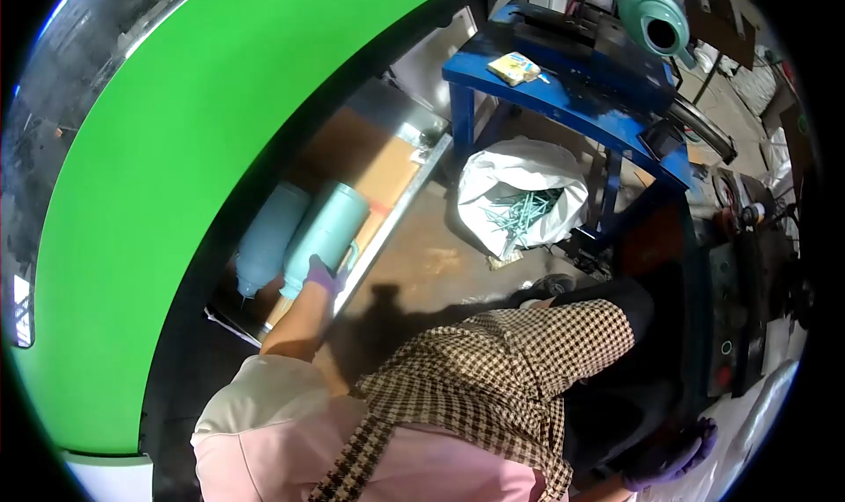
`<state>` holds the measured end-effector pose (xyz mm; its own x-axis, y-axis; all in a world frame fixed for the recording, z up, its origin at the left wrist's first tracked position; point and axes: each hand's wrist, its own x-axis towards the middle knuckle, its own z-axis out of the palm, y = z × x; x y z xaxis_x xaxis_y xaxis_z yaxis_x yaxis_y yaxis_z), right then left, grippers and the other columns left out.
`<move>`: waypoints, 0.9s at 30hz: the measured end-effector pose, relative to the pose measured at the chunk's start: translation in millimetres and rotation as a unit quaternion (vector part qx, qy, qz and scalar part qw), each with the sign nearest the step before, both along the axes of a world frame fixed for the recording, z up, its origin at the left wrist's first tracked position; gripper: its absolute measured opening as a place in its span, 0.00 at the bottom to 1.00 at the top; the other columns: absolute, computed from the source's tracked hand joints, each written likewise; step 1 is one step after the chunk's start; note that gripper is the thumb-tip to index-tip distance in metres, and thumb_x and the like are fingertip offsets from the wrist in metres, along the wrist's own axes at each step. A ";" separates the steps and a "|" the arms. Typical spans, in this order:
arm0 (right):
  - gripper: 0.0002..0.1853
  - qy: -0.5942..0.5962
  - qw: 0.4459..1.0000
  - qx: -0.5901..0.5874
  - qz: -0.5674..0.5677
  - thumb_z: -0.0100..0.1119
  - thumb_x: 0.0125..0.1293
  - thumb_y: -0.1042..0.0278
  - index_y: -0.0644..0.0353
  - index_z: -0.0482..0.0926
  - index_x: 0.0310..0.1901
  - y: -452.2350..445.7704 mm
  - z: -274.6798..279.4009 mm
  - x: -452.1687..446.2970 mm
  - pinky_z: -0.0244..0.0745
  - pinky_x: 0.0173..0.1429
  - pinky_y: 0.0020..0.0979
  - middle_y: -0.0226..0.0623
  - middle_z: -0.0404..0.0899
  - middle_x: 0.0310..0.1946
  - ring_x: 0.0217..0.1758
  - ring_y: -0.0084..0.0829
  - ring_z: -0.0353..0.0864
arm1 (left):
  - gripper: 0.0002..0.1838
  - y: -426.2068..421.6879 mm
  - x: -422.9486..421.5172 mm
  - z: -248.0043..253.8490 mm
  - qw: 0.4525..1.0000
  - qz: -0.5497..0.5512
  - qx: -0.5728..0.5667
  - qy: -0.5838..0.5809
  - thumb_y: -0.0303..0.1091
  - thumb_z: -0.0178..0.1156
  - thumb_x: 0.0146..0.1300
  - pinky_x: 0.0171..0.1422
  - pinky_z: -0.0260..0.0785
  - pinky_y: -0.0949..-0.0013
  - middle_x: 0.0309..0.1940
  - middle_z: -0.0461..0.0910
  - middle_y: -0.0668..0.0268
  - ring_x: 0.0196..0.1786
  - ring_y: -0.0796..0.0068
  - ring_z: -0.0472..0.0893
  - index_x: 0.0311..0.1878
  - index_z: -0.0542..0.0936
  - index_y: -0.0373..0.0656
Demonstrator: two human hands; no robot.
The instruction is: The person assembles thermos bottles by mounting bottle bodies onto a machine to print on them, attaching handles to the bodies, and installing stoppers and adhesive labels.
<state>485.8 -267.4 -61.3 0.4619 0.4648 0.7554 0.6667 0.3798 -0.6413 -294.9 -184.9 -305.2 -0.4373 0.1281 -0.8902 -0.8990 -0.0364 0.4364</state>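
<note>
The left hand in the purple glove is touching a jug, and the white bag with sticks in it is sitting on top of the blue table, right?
Not quite: the white bag isn't on top of the blue table. The head view shows it on the floor beside the table. The purple-gloved left hand is touching a jug, as you said.

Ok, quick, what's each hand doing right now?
Left hand: on the lighter teal container; can't tell if it's gripping.
Right hand: open, nothing visible in it.
</note>
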 end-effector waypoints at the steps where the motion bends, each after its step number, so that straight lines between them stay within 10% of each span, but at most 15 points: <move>1: 0.22 0.083 0.995 0.024 0.051 0.44 0.80 0.67 0.71 0.72 0.67 9.7 4.8 -13.4 0.74 0.74 0.44 0.50 0.70 0.70 0.72 0.48 0.73 | 0.39 -8.0 8.9 9.2 0.998 0.047 0.029 -0.007 0.65 0.59 0.65 0.52 0.82 0.58 0.70 0.70 0.62 0.63 0.54 0.76 0.73 0.68 0.52; 2: 0.21 0.232 0.972 0.016 0.012 0.48 0.78 0.67 0.68 0.74 0.66 8.7 9.4 -29.4 0.70 0.74 0.42 0.50 0.74 0.67 0.69 0.48 0.75 | 0.41 -19.8 10.9 3.7 0.995 0.046 0.067 0.049 0.68 0.56 0.66 0.60 0.78 0.55 0.73 0.68 0.62 0.67 0.55 0.73 0.75 0.67 0.53; 8: 0.20 -0.117 0.986 -0.114 0.038 0.48 0.77 0.67 0.67 0.76 0.64 -10.8 5.1 -32.3 0.70 0.72 0.42 0.49 0.76 0.64 0.64 0.45 0.76 | 0.49 -90.3 4.0 20.0 0.989 0.047 0.124 0.067 0.83 0.38 0.64 0.80 0.44 0.36 0.82 0.59 0.70 0.83 0.55 0.55 0.80 0.63 0.61; 12: 0.18 -0.100 0.982 -0.144 0.067 0.51 0.75 0.65 0.67 0.78 0.58 -6.4 14.4 -59.8 0.69 0.68 0.43 0.47 0.78 0.58 0.59 0.44 0.77 | 0.34 -50.9 -31.0 -15.2 0.975 0.017 0.131 0.179 0.74 0.51 0.66 0.48 0.75 0.62 0.55 0.82 0.70 0.52 0.64 0.80 0.61 0.80 0.58; 14: 0.15 -0.080 0.984 -0.132 0.085 0.55 0.70 0.66 0.66 0.79 0.52 15.0 30.2 -84.8 0.71 0.64 0.43 0.46 0.80 0.52 0.55 0.42 0.78 | 0.34 -9.6 -22.4 24.0 0.938 0.010 0.024 0.346 0.64 0.63 0.66 0.50 0.76 0.67 0.57 0.82 0.65 0.50 0.67 0.82 0.63 0.79 0.47; 17: 0.10 -0.041 0.983 -0.116 0.139 0.59 0.59 0.72 0.64 0.82 0.42 30.8 41.2 -126.3 0.73 0.58 0.40 0.42 0.82 0.42 0.49 0.39 0.79 | 0.30 30.1 8.1 116.2 0.736 -0.279 0.002 0.617 0.50 0.75 0.60 0.58 0.76 0.58 0.58 0.82 0.57 0.54 0.60 0.82 0.60 0.80 0.43; 20: 0.11 -0.118 0.957 -0.146 0.223 0.59 0.56 0.76 0.63 0.82 0.42 47.1 48.4 -157.7 0.76 0.47 0.37 0.43 0.82 0.39 0.38 0.40 0.81 | 0.29 80.6 89.2 251.1 0.194 -0.310 0.131 0.922 0.39 0.79 0.48 0.64 0.69 0.52 0.56 0.81 0.54 0.58 0.51 0.78 0.55 0.82 0.45; 21: 0.12 -0.161 0.936 -0.159 0.271 0.60 0.55 0.77 0.62 0.82 0.43 57.0 56.2 -168.7 0.77 0.42 0.36 0.43 0.82 0.39 0.34 0.41 0.81 | 0.32 88.8 129.0 287.4 0.149 -0.324 0.231 0.905 0.34 0.80 0.43 0.68 0.66 0.52 0.57 0.80 0.54 0.61 0.49 0.76 0.55 0.80 0.45; 23: 0.15 -0.221 0.907 -0.125 0.337 0.68 0.54 0.74 0.59 0.82 0.46 78.9 69.9 -200.8 0.75 0.33 0.34 0.42 0.82 0.41 0.29 0.41 0.81 | 0.34 86.9 209.8 337.0 0.296 -0.517 0.331 0.732 0.36 0.80 0.44 0.71 0.62 0.51 0.59 0.77 0.54 0.65 0.49 0.73 0.58 0.80 0.46; 27: 0.30 -0.247 0.885 -0.157 0.361 0.78 0.53 0.61 0.58 0.82 0.58 91.8 59.9 -239.7 0.83 0.46 0.37 0.48 0.82 0.54 0.46 0.46 0.86 | 0.43 86.2 309.4 294.4 0.156 -0.481 0.400 0.765 0.46 0.81 0.45 0.66 0.72 0.53 0.59 0.77 0.51 0.59 0.50 0.80 0.64 0.77 0.34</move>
